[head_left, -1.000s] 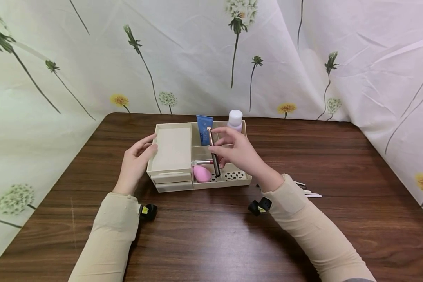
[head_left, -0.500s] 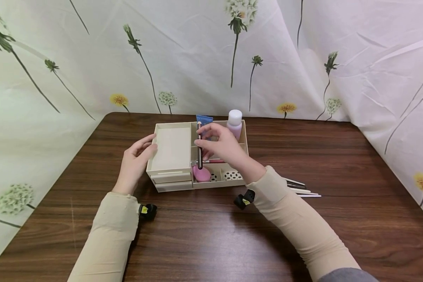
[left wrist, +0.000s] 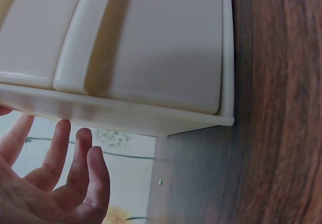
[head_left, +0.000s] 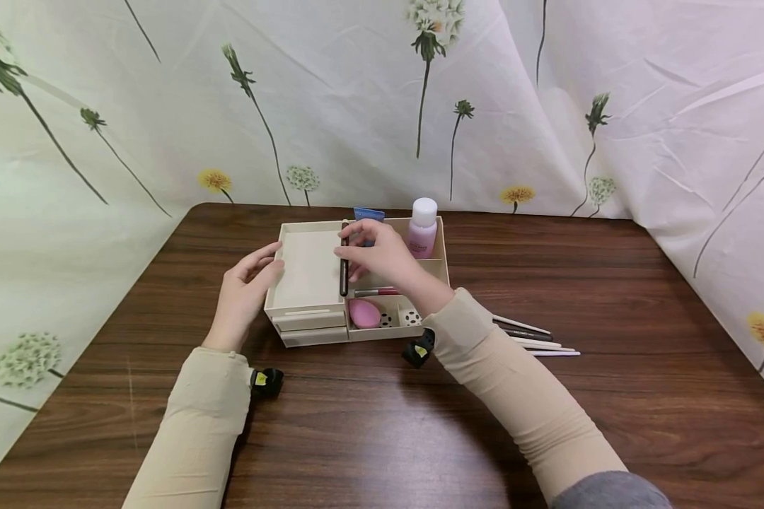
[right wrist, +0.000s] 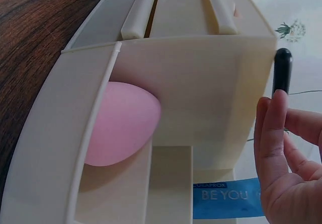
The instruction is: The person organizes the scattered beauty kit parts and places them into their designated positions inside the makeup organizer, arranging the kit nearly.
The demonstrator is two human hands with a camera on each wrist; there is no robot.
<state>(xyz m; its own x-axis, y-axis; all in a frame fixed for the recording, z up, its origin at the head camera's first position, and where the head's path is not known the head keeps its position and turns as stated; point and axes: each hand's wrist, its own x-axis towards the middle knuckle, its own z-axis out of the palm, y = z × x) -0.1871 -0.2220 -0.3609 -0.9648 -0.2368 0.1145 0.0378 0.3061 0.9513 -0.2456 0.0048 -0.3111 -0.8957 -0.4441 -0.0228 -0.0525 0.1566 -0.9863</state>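
My left hand point(head_left: 242, 297) rests its fingertips at the left wall of the cream organizer point(head_left: 308, 265); in the left wrist view, its fingers are loosely bent beside that wall. My right hand point(head_left: 382, 254) pinches a dark-handled makeup brush point(head_left: 344, 276) between thumb and fingers. The brush overlaps the right edge of the organizer's flat top tray, its rounded black end point(right wrist: 283, 68) toward me. A pink makeup sponge point(head_left: 364, 314) sits in the front compartment. Behind it lies a slim red-and-silver tube point(head_left: 377, 291). My right hand partly hides a blue squeeze tube point(right wrist: 229, 199) in a back compartment.
A lilac bottle with a white cap point(head_left: 423, 233) stands in the back right compartment. Several thin sticks, white and dark point(head_left: 537, 343), lie on the wood table point(head_left: 369, 438) right of the organizer. A floral cloth point(head_left: 356, 106) hangs behind the table.
My right hand has moved left with the brush, from above the compartments to the top tray's right edge. The brush has turned more upright in the head view. My left hand has stayed put.
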